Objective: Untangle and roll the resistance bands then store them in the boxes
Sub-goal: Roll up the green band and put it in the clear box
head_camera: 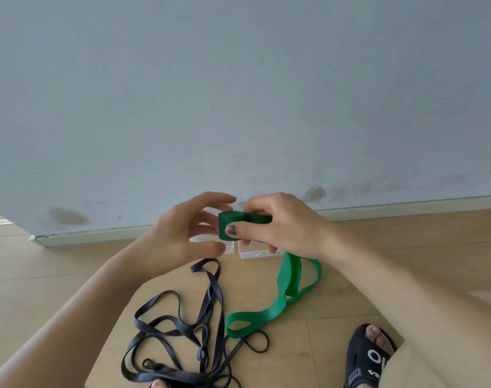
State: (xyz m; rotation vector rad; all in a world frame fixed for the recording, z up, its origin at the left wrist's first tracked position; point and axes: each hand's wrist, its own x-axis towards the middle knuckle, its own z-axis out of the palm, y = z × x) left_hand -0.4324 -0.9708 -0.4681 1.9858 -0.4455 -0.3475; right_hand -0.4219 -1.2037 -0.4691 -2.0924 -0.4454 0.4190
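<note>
So from the head cam: the right hand has the started roll of the green band pinched, thumb pressed on the front face and fingers curled behind it. The little roll sits up in the air, lying roughly sideways. The left hand is just beside it on the left, fingers loosely spread and holding nothing, fingertips almost at the roll's end but I can't say they touch.

The bit that matters, I reckon: the loose rest of the green band drops straight down from under the right hand, then trails along the floor back toward the person and to the left, ending in a loop that touches the black bands. So the slack feeds in from below, and the left hand is the free one nearest to guide it while the right keeps turning.

The black bands are a tangled heap below the left hand, untouched. The boxes are mostly hidden behind both hands, by the wall. A sandal shows bottom right.
</note>
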